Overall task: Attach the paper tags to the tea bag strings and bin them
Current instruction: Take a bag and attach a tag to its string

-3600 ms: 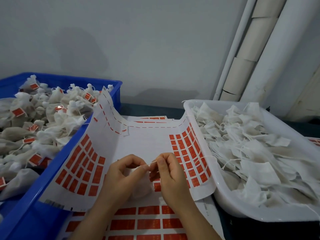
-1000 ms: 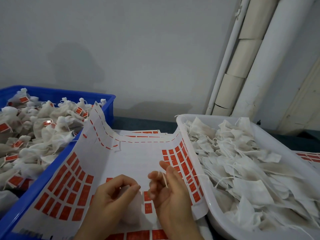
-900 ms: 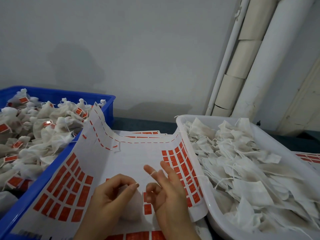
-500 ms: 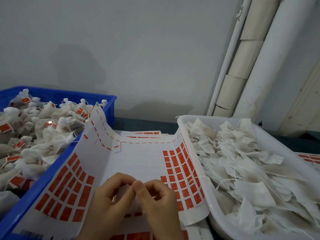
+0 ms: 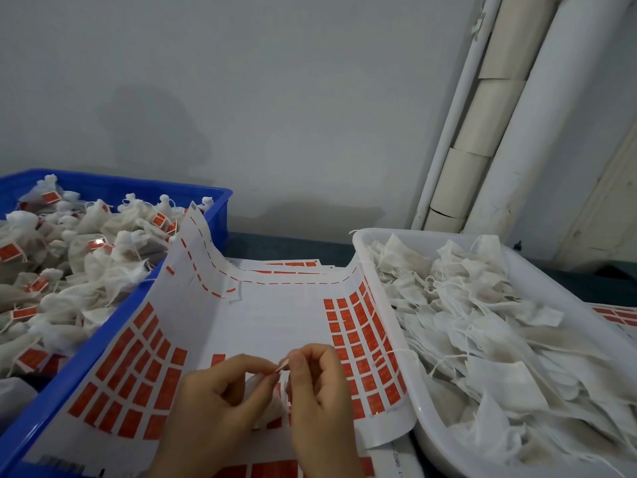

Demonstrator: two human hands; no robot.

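Left hand (image 5: 220, 405) and right hand (image 5: 320, 388) pinch a small red paper tag (image 5: 280, 366), lower centre.
Fingers curl tight, tips meeting on it; its long axis slants from lower left to upper right, over a white sheet of red labels (image 5: 275, 322).

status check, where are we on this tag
Left hand holds tea bag. Right hand pinches paper tag against left fingertips. Not binned yet; sticker sheet laps blue bin rim.
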